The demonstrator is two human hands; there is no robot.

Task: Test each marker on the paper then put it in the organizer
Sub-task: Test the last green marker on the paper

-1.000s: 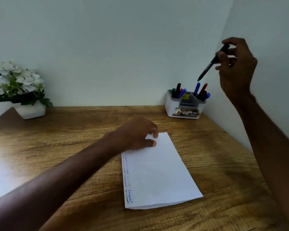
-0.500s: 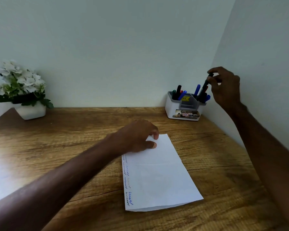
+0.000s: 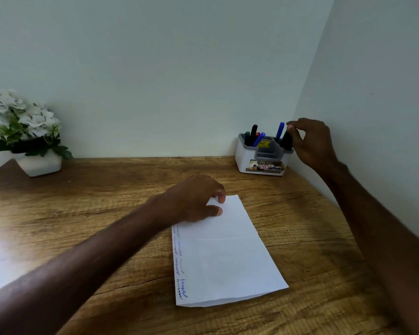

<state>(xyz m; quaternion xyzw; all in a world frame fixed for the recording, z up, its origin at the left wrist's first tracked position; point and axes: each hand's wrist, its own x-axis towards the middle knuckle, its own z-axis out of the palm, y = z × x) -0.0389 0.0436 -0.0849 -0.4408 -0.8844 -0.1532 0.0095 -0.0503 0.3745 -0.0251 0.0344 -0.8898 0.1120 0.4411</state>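
A white paper [image 3: 225, 257] lies on the wooden desk [image 3: 94, 213], with several scribbled test lines along its left edge. My left hand [image 3: 194, 199] rests on the paper's top left corner, fingers curled, pressing it flat. At the back right corner stands the white and grey organizer [image 3: 261, 163] holding several markers: black, green, red and blue. My right hand [image 3: 310, 143] is at the organizer's right side, thumb and fingertips pinched on the top of a black marker [image 3: 287, 141] that stands low in the right compartment.
A white pot of white flowers [image 3: 22, 131] stands at the back left of the desk. Walls close off the back and the right side, right behind the organizer.
My right hand came down from above the organizer and lowered the black marker tip-first into the right compartment. My left hand stayed on the paper.
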